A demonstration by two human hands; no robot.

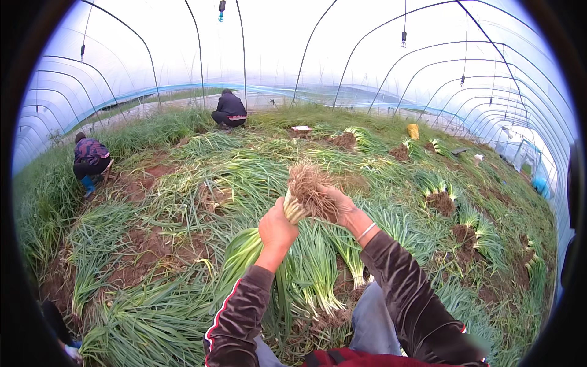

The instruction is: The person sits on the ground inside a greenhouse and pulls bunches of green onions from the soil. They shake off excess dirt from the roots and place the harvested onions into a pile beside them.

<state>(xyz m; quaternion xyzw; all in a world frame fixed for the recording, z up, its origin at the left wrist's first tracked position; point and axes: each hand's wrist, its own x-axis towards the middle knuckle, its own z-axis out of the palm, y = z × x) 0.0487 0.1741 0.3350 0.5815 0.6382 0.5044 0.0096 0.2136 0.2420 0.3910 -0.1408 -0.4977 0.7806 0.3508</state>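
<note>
My left hand (278,227) is closed around the pale stems of a bunch of long-leaved allium plants (295,207), probably chives or green garlic. The bunch is held roots up, and its green leaves (243,250) hang below my fist. At its top is a dense brown tangle of fibrous roots (308,183). My right hand (337,205) has its fingers on the right side of these roots; part of its grip is hidden behind them. Beneath my hands, more bunches (321,275) lie on the ground with their pale root ends towards me.
Cut leaves and soil (151,247) cover the polytunnel floor, with a large heap of plants (146,316) at lower left. Root-clodded clumps (440,202) lie to the right. Two people (229,109) crouch farther off. A yellow bag (413,131) stands at the back.
</note>
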